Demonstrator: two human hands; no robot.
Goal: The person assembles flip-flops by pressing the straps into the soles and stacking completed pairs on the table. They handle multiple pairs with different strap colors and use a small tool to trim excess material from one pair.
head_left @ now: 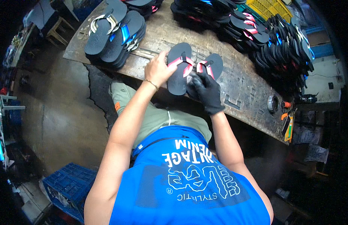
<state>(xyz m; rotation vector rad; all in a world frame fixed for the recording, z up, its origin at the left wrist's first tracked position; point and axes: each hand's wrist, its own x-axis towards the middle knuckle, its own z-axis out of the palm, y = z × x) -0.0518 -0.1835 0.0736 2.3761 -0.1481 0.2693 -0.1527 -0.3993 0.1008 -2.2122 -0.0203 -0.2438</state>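
A black flip-flop [177, 84] with a pink and white strap lies at the near edge of the workbench [234, 88]. My bare left hand [158, 69] grips its left side, with the thumb at the strap. Just to the right is a matching flip-flop [216, 63], its toe angled away to the right. My right hand [207, 90], in a black glove, is closed on its near part and hides the heel. The two flip-flops are close together, soles down and straps up.
Stacked flip-flops [119, 35] with white and blue straps stand at the bench's left end. Larger piles [277, 52] fill the back right, near a yellow crate [271, 9]. A tape roll [272, 104] and an orange-handled cutter [288, 125] lie at right. A blue crate [69, 185] sits on the floor.
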